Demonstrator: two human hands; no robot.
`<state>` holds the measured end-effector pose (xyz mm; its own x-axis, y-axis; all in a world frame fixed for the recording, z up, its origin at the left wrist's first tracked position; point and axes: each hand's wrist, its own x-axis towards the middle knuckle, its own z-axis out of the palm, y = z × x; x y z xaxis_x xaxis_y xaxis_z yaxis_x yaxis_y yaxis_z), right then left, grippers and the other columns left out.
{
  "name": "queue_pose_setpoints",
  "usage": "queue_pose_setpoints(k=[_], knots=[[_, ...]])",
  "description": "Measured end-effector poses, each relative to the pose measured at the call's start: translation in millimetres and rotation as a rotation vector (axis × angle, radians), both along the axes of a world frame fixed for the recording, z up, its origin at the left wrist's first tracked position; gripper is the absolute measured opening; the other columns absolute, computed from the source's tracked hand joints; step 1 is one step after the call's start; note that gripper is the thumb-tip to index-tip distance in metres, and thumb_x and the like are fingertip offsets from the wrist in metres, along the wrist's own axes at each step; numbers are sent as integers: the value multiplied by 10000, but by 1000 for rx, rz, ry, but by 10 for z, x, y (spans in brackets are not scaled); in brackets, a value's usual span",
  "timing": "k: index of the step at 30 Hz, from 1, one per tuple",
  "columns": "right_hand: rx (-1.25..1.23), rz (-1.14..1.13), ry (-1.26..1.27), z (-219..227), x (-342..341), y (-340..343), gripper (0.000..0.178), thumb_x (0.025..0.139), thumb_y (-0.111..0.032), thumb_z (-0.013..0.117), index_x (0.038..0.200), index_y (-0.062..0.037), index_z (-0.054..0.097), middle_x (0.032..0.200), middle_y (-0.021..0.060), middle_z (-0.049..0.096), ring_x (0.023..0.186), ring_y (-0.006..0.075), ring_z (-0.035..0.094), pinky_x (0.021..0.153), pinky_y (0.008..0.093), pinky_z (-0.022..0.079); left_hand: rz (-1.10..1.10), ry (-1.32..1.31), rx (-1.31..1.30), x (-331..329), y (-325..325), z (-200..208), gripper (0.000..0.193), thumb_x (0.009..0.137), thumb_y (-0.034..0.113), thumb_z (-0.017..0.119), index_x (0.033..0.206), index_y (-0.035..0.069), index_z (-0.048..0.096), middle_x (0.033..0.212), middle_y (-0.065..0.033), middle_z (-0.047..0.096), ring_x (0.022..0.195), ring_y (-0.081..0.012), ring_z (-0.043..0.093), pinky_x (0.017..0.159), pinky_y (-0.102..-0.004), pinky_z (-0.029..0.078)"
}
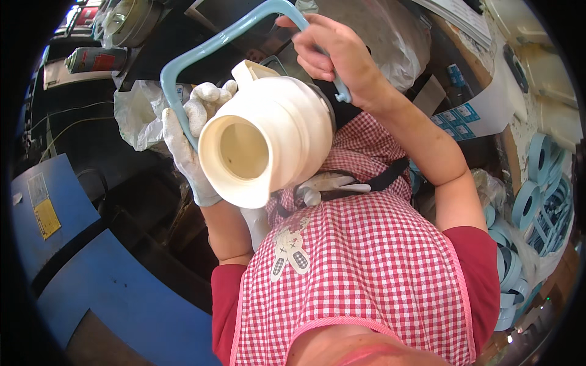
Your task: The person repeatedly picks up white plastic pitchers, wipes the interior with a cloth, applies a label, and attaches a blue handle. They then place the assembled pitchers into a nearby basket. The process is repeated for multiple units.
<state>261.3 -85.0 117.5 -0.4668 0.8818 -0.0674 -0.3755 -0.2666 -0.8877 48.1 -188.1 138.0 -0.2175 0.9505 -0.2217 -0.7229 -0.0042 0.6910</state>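
While the person leans over it, a cream jug (299,134) sits in front of the checked apron (366,256), tilted so that its open mouth and spout face the viewer. A light-blue bent handle (221,39) arches above and to the left of the jug. On the jug's left, the gloved left hand (188,165) has its grip closed around one arm of the handle, fingers close against the jug; whether it also bears the jug's weight cannot be told. Above the jug and to its right, the bare right hand (342,52) grips the other arm, leaving that arm's tip exposed below the fingers.

Handling this well seems to call for a steady left hand and an even pull from the right, so that the handle spreads without twisting. The exposed tip should clear the jug's wall, as scraping could mark it. Light-blue rings (539,158) lie right of the jug.
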Motion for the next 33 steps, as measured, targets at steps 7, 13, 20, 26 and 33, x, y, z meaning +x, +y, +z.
queue_pose_setpoints(k=[7,13,20,26,33], knots=[[-210,-6,145,65,-127,-80,329,1027,-169,529,1245,63,610,562,-25,447,457,55,384,477,224,343,-37,-245,-43,93,-50,-88,390,1071,427,571,1062,53,682,1056,-108,732,1017,-231,706,983,-402,564],[-184,-150,52,115,-177,-271,369,1031,-139,497,1324,62,599,569,-68,389,475,27,356,474,199,315,102,-211,-23,117,-29,-250,339,1077,367,572,1049,50,692,1120,-92,717,1085,-228,677,1056,-420,530],[-332,-47,230,-65,105,-154,335,1068,-123,487,1341,50,576,574,-74,326,474,27,337,467,215,314,-93,-133,131,124,39,-333,410,1125,298,487,1350,-34,568,1343,-153,620,1225,-239,626,1169,-430,464],[-352,-37,133,-35,324,-139,338,1054,-105,485,1319,74,593,546,-60,331,455,41,308,461,203,298,-271,41,135,191,116,-512,351,1118,226,486,1287,-33,651,1184,-125,711,1145,-191,685,1069,-337,524],[-345,-38,95,-41,263,-163,323,1069,-126,486,1308,66,590,566,-64,334,478,30,327,465,201,302,-175,499,204,134,104,-566,328,1116,188,491,1316,-21,644,1200,-126,708,1163,-188,683,1049,-331,543]])
